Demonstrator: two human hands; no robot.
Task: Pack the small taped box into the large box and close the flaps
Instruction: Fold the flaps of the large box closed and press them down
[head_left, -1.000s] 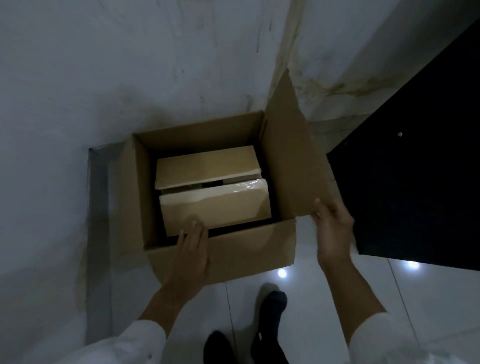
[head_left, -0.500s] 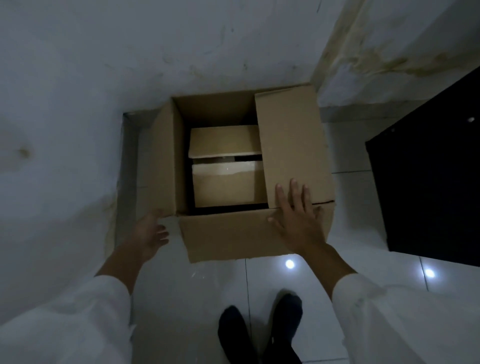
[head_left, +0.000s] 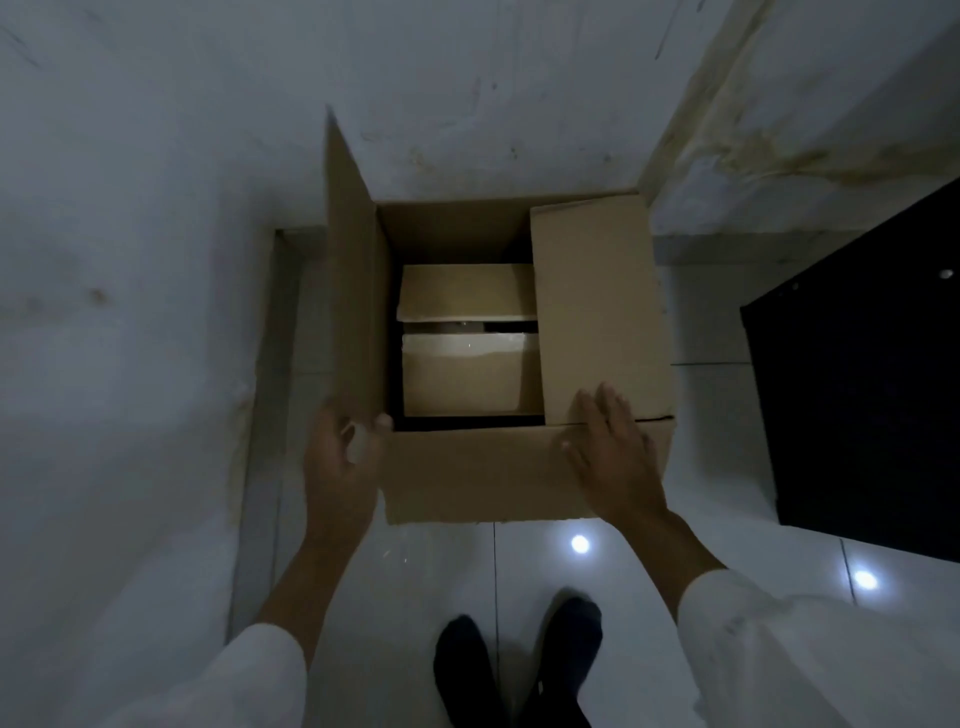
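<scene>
On the floor below you, head view: the large box stands against the wall, with the small taped box already inside beside another carton. Your right hand, flat and unclenched, presses the right flap, which has gone from upright to folded down. Your left hand, half a second ago empty beside the box, now grips the left flap, raised upright. Packing looks done; closing is probably half finished.

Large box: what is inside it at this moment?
Two smaller cardboard boxes: far one, and near one with glossy tape. The folded right flap hides the right part.
</scene>
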